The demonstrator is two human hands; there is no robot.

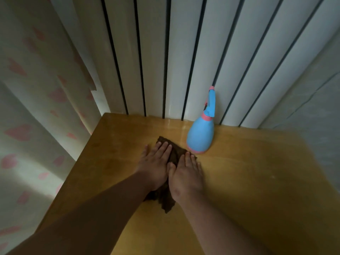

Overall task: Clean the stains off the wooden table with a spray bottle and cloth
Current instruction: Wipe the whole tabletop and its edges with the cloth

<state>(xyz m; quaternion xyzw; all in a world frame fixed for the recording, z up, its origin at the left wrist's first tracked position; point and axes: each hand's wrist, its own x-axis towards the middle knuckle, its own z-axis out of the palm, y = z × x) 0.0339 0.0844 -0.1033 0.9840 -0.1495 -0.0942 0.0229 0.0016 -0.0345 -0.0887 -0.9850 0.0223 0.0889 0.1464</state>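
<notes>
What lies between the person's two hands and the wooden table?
In the head view, the brown cloth lies there; the left hand and right hand press flat on it.

Ahead of me rises a white panelled wall (156,61) with dark grooves; a curtain (36,89) with pink hearts hangs at my left.

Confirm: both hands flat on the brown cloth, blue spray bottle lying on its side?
No. Head view: the blue spray bottle stands upright, not on its side. Left hand and right hand do lie flat on the brown cloth.
</notes>
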